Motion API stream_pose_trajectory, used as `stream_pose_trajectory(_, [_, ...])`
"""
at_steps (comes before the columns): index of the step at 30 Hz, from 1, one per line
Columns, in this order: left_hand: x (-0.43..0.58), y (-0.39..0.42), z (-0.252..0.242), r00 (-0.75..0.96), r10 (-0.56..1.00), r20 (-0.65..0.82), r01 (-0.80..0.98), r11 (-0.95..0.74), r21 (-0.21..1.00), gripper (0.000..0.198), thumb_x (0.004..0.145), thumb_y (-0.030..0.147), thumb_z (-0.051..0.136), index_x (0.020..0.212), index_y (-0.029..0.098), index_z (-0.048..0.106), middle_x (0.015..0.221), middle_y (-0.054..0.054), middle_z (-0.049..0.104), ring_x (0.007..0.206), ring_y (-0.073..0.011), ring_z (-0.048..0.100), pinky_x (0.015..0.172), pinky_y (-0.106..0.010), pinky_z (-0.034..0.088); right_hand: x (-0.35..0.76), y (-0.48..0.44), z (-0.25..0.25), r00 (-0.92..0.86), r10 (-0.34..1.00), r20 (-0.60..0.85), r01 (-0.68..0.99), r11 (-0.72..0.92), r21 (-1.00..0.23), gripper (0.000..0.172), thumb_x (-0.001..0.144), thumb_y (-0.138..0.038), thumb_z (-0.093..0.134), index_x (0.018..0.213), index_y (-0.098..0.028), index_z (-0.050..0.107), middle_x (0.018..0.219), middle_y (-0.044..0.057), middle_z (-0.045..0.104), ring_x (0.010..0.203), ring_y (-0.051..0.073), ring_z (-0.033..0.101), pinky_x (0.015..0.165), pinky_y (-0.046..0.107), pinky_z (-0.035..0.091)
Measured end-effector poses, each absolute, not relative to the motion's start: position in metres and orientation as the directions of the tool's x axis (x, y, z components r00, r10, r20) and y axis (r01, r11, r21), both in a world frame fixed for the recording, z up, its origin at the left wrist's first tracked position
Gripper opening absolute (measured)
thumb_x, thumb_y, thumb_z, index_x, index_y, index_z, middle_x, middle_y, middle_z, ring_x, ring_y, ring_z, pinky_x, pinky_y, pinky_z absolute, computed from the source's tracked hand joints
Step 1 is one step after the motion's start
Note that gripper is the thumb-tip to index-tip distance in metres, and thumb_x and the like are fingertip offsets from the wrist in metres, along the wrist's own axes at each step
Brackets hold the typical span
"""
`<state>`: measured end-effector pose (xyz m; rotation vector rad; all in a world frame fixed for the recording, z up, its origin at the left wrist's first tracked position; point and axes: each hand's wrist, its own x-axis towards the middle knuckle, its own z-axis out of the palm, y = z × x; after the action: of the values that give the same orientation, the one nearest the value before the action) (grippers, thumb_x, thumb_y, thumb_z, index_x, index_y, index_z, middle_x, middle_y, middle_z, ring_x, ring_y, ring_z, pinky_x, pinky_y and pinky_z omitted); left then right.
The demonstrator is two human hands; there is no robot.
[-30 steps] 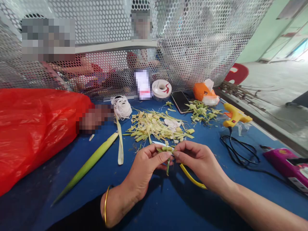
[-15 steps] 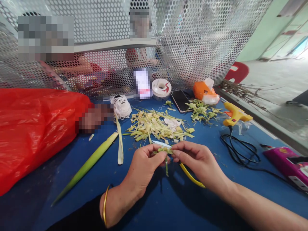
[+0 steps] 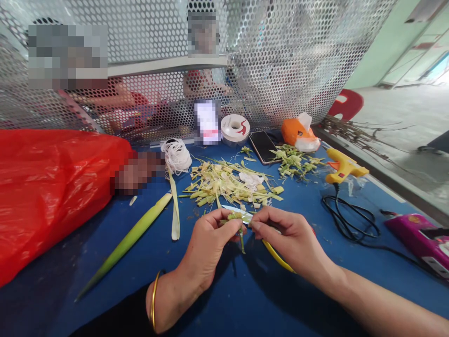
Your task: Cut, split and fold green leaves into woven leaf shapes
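Observation:
My left hand pinches a small folded green leaf piece, its thin stem hanging below the fingers. My right hand is closed just to the right, thumb and forefinger pressed together on a small piece of leaf, mostly hidden by the fingertips. Beneath and behind the hands lie scissors with a yellow handle and a pale blade. Beyond them spreads a heap of cut leaf scraps. A long green leaf spear and a pale leaf strip lie to the left.
Red plastic covers the left side. White string, a ribbon spool, a phone, green leaf pieces and a tissue pack stand behind. At right are a yellow glue gun, its cord and a purple power box.
My right fingertips have drawn slightly away from the green leaf piece, opening a small gap. The piece has tilted a little in my left hand.

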<state>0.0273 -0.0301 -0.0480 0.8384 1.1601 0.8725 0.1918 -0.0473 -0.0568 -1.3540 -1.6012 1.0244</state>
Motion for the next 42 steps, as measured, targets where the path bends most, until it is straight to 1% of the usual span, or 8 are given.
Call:
stream_pose_trajectory(3, [0.026,-0.026,-0.045,0.107,0.913,-0.394,-0.179,0.408,0.895,0.012,0.067,0.024,0.070,0.071,0.016,0.062,0.068,-0.002,0.069,0.065,-0.0121,0.059,0.065,-0.023,0.046,0.204,-0.045,-0.052,-0.256,0.959,0.120,0.624,0.258,-0.738,0.018,0.090,-0.027,0.050,0.087,-0.018,0.065,0.079,0.003,0.064,0.070,0.016,0.058,0.064,0.027,0.044])
stream_pose_trajectory(7, [0.021,-0.021,-0.041,0.047,0.923,-0.382,-0.237,0.382,0.893,0.014,0.066,0.023,0.069,0.068,0.017,0.057,0.073,-0.004,0.072,0.069,-0.0131,0.062,0.065,-0.023,0.047,0.224,-0.048,-0.057,-0.374,0.921,0.105,0.883,0.389,-0.263,0.030,0.082,-0.022,0.053,0.110,-0.015,0.061,0.102,0.013,0.063,0.082,0.026,0.061,0.071,0.039,0.048])
stream_pose_trajectory(10, [0.017,-0.018,-0.039,0.023,0.930,-0.367,-0.250,0.361,0.899,0.015,0.066,0.023,0.069,0.066,0.017,0.055,0.075,-0.005,0.073,0.065,-0.0116,0.061,0.062,-0.022,0.046,0.232,-0.054,-0.065,-0.440,0.894,0.086,0.880,0.448,-0.156,0.050,0.075,-0.017,0.054,0.126,-0.016,0.053,0.111,0.014,0.060,0.090,0.027,0.062,0.075,0.039,0.050])
stream_pose_trajectory(16, [0.012,-0.014,-0.032,-0.021,0.947,-0.322,-0.271,0.304,0.913,0.015,0.067,0.023,0.068,0.065,0.017,0.054,0.072,-0.004,0.072,0.063,-0.0108,0.060,0.060,-0.022,0.046,0.229,-0.054,-0.071,-0.477,0.878,0.042,0.877,0.479,-0.040,0.070,0.063,-0.005,0.051,0.132,-0.015,0.052,0.089,0.011,0.064,0.077,0.026,0.065,0.065,0.036,0.052])
stream_pose_trajectory(21, [0.007,-0.010,-0.021,-0.074,0.954,-0.290,-0.297,0.256,0.920,0.015,0.065,0.022,0.069,0.066,0.017,0.055,0.072,-0.004,0.072,0.061,-0.0106,0.059,0.058,-0.021,0.045,0.229,-0.050,-0.076,-0.436,0.899,0.028,0.895,0.437,-0.085,0.072,0.064,-0.002,0.047,0.135,-0.015,0.051,0.087,0.010,0.067,0.055,0.023,0.067,0.049,0.031,0.051])
stream_pose_trajectory(28, [-0.002,-0.006,-0.015,-0.110,0.961,-0.252,-0.354,0.199,0.914,0.014,0.067,0.021,0.067,0.064,0.018,0.053,0.074,-0.003,0.072,0.065,-0.0108,0.060,0.062,-0.022,0.045,0.232,-0.048,-0.070,-0.350,0.919,0.181,0.715,0.387,-0.582,0.046,0.086,-0.030,0.056,0.131,-0.019,0.058,0.111,0.009,0.073,0.097,0.024,0.071,0.076,0.020,0.057])
stream_pose_trajectory(32, [-0.003,-0.006,-0.017,-0.097,0.964,-0.248,-0.368,0.197,0.909,0.014,0.068,0.021,0.066,0.066,0.018,0.053,0.077,-0.004,0.072,0.067,-0.0118,0.061,0.063,-0.023,0.045,0.231,-0.050,-0.062,-0.263,0.944,0.201,0.608,0.324,-0.725,0.053,0.073,-0.035,0.071,0.123,-0.019,0.064,0.099,0.006,0.076,0.083,0.024,0.074,0.066,0.017,0.058])
stream_pose_trajectory(42, [0.003,-0.011,-0.015,-0.084,0.959,-0.271,-0.392,0.219,0.893,0.013,0.066,0.021,0.068,0.066,0.017,0.056,0.071,-0.002,0.069,0.063,-0.0113,0.059,0.060,-0.023,0.044,0.224,-0.052,-0.059,-0.298,0.903,0.311,0.667,0.430,-0.608,0.054,0.069,-0.041,0.076,0.119,-0.025,0.067,0.088,0.005,0.071,0.068,0.018,0.069,0.059,0.018,0.056])
